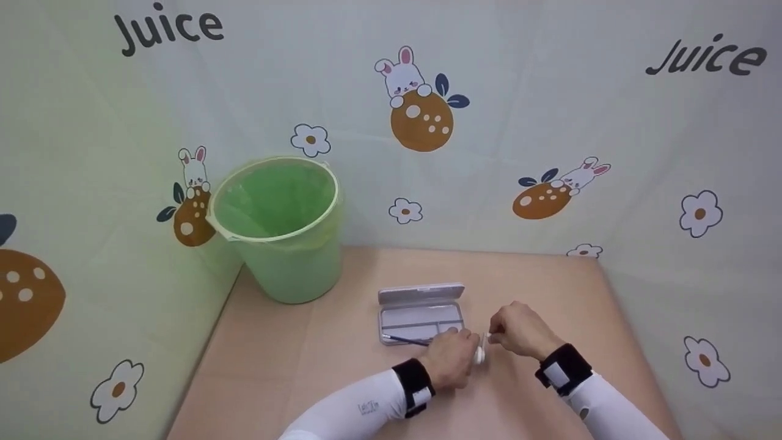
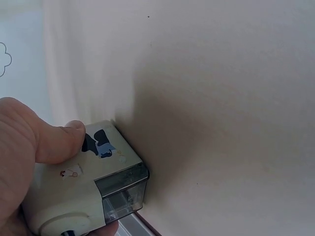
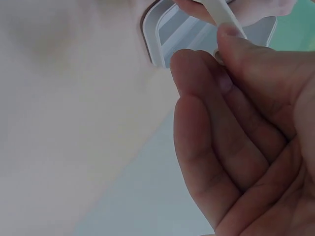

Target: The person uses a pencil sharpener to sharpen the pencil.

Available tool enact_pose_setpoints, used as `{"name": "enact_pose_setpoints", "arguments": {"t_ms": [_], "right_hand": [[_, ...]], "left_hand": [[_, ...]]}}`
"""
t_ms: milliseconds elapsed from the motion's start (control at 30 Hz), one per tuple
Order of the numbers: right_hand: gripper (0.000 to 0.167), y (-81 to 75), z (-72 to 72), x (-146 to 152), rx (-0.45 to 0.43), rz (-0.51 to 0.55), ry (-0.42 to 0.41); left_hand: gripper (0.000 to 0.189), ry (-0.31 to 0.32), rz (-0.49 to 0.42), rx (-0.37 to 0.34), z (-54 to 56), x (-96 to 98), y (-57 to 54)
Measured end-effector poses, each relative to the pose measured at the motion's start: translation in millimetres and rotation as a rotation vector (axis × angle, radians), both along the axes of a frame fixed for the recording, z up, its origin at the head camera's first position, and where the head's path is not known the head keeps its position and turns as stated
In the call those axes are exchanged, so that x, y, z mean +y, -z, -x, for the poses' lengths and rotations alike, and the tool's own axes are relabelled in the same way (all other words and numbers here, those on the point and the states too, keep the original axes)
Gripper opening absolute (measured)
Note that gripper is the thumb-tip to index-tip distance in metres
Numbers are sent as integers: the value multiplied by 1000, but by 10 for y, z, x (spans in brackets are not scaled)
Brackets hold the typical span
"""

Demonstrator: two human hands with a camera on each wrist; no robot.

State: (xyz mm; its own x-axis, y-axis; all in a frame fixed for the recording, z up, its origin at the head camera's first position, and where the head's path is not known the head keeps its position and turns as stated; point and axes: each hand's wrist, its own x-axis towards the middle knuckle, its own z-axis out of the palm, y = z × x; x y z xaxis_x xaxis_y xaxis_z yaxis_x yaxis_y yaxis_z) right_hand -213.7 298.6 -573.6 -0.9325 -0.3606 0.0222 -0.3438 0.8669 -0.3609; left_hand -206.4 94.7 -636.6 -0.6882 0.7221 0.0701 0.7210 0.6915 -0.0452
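My left hand [image 1: 451, 359] grips a cream pencil sharpener [image 2: 69, 182] with penguin-like pictures and a clear shavings drawer [image 2: 124, 199]. Its thumb lies across the top in the left wrist view. A dark pencil [image 1: 404, 340] sticks out to the left of that hand, over the front of the pencil case. On the other side, the white crank arm [image 3: 221, 11] rises from the sharpener, and my right hand [image 1: 522, 330] pinches its end knob between thumb and fingers. Most of the sharpener is hidden by the left hand in the head view.
A grey pencil case [image 1: 420, 315] with divided compartments lies with its lid up just beyond the left hand. At the back left stands a green bin [image 1: 293, 269] with a liner. Printed curtains [image 1: 476, 183] enclose the tan table [image 1: 293, 360] behind and at both sides.
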Motion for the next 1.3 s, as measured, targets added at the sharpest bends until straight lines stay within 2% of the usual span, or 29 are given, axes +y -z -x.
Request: {"name": "enact_pose_setpoints", "arguments": {"t_ms": [133, 233, 267, 467, 500, 667, 767, 833, 967, 1167, 1300], "right_hand": [[17, 222, 71, -42, 21, -45, 15], [18, 404, 80, -54, 8, -31, 13], [19, 525, 90, -23, 28, -13, -6], [20, 725, -19, -48, 44, 38, 29], [20, 676, -54, -94, 39, 24, 49], [21, 797, -180, -116, 168, -78, 19], [24, 881, -285, -100, 198, -108, 15], [26, 909, -348, -89, 197, -108, 10], [27, 905, -444, -82, 188, -74, -61], [27, 778, -610, -148, 117, -57, -125], [26, 696, -655, -173, 112, -79, -153]], "left_hand": [[51, -5, 12, 15, 3, 0, 15], [51, -5, -6, -4, 9, 0, 15], [50, -3, -11, -11, 12, -3, 14], [51, -16, -21, -27, 18, -15, 18], [51, -19, -23, -23, 22, -18, 15], [50, -18, -40, -6, 28, -14, 9], [52, -11, -41, -10, 5, -4, 1], [53, -13, -41, -17, -7, 11, -4], [55, -18, -46, -17, -12, 39, 21], [57, -27, -41, -51, 2, 37, 60], [58, -41, -31, -45, 1, 34, 46]]}}
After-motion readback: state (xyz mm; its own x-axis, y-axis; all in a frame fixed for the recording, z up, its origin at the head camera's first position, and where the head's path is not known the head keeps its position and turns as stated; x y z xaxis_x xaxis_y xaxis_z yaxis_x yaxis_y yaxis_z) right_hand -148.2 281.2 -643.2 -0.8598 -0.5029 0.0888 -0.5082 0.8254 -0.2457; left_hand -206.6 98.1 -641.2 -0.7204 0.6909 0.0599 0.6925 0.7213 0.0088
